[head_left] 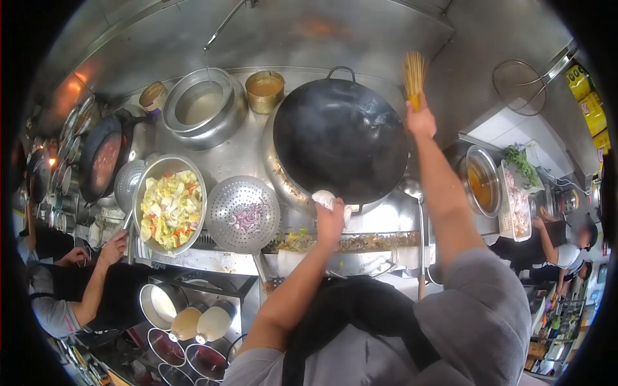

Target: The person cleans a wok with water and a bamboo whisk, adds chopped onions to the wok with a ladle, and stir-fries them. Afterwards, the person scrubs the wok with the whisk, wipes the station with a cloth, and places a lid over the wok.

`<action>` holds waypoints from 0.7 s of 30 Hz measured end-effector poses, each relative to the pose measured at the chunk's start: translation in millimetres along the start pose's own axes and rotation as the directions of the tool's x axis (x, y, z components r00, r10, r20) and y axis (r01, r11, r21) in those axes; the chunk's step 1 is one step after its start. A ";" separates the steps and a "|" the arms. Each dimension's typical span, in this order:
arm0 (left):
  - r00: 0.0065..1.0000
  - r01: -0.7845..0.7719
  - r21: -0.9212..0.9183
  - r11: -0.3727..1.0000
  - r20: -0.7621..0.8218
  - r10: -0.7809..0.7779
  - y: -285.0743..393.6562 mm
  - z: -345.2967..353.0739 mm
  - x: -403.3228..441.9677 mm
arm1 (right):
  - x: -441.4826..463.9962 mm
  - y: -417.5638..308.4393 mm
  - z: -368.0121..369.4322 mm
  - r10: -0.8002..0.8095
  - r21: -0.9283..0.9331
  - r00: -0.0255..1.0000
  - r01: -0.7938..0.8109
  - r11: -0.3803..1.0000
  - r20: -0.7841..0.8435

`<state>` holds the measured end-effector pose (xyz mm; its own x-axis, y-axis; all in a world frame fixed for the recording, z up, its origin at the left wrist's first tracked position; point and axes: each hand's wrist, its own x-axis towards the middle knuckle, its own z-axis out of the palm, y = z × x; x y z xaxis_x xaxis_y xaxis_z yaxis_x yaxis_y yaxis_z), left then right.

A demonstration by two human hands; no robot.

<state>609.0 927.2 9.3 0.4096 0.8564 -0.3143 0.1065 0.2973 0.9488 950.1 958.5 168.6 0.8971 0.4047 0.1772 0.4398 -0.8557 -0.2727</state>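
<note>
the left hand [331, 220] grips a white cloth [324, 198] at the near rim of the black wok [341, 141]. the right hand [421, 120] is closed round the handle of a bamboo brush [414, 74], held beyond the wok's right edge with its bristles pointing away. the wok sits on the stove [248, 145], between a strainer [222, 215] of sliced onion [248, 219] and a ladle [421, 225].

Round characters resembling "OO" show on the topmost yellow packet [579, 83]; print on the yellow packets below [593, 112] (small, blurred) is unreadable.
</note>
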 end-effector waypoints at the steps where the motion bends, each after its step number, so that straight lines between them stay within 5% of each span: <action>1: 1.000 -0.008 0.009 1.000 0.008 0.008 6.3 -4.6 2.4 | -20.9 -10.6 13.5 0.015 0.009 0.999 -0.016 1.000 0.036; 3: 0.999 -0.012 0.042 0.999 0.035 0.010 -0.5 -8.9 8.9 | -70.6 -31.8 49.1 -0.048 -0.017 0.978 0.053 0.998 0.202; 4: 0.999 -0.012 0.054 0.998 0.053 0.009 -2.9 -7.8 8.5 | -88.0 -26.3 96.1 -0.149 -0.224 0.913 0.247 0.943 0.381; 5: 0.999 -0.013 0.039 0.999 0.039 0.012 -1.6 -5.4 6.9 | -142.6 -42.3 82.8 -0.369 -0.095 0.805 0.459 0.883 0.464; 8: 0.999 -0.028 -0.030 0.999 0.028 0.028 3.2 -7.3 4.0 | -188.6 -49.7 39.0 -0.591 0.354 0.503 0.492 0.796 0.630; 9: 0.998 -0.030 -0.075 0.997 0.053 0.034 1.2 -7.7 2.2 | -176.9 -32.9 16.5 -0.571 0.317 0.402 0.542 0.778 0.715; 12: 0.993 -0.024 -0.054 0.998 0.113 0.029 -9.9 -11.6 14.6 | -90.2 20.0 -62.8 -0.352 -0.161 0.481 0.744 0.648 0.803; 14: 0.990 0.018 -0.168 0.986 0.144 0.007 -4.3 -22.9 9.4 | -41.8 39.8 -114.3 -0.232 -0.471 0.822 0.503 0.724 0.521; 16: 0.952 0.133 -0.064 0.989 0.287 -0.109 -32.9 -57.7 17.4 | -12.9 77.3 -135.4 -0.209 -0.430 0.976 0.217 0.877 0.065; 18: 0.879 0.182 -0.081 0.980 0.460 -0.125 -34.0 -96.3 1.2 | -38.7 96.4 -170.9 -0.102 -0.021 0.991 0.101 0.995 -0.088; 21: 0.844 0.107 0.112 0.988 0.515 -0.150 -45.3 -128.7 -20.1 | -125.0 131.5 -162.2 -0.042 0.446 0.982 0.121 0.887 -0.182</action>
<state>479.3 950.9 -31.3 0.7961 0.4610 -0.3921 0.2510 0.3380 0.9071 889.2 743.1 264.0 0.8553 0.3752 0.3574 0.5167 -0.5663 -0.6421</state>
